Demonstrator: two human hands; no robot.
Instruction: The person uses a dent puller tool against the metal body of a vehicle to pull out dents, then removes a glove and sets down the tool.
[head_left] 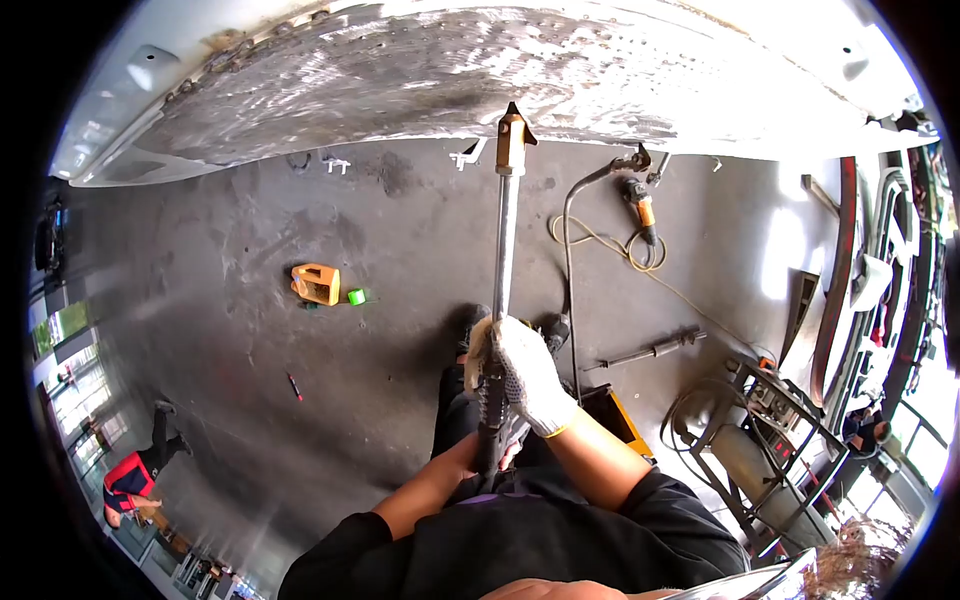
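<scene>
A long metal rod tool [507, 240] with a brass-coloured, pointed head stands out from my body toward a scraped metal panel [400, 80]. Its tip overlaps the panel's lower part in view; whether they touch cannot be told. My right hand [530, 375], in a white glove, is wrapped round the shaft near its dark grip. Close beside it on the left, my left hand [480, 365] is also gloved and closed round the tool, partly hidden by the shaft and my right hand.
An orange container [317, 284] and a green item [357, 296] lie on the floor. To the right are an orange grinder [642, 208] with its cord, another rod tool [655, 350] and a wheeled machine [760, 450]. A person [130, 480] is at far left.
</scene>
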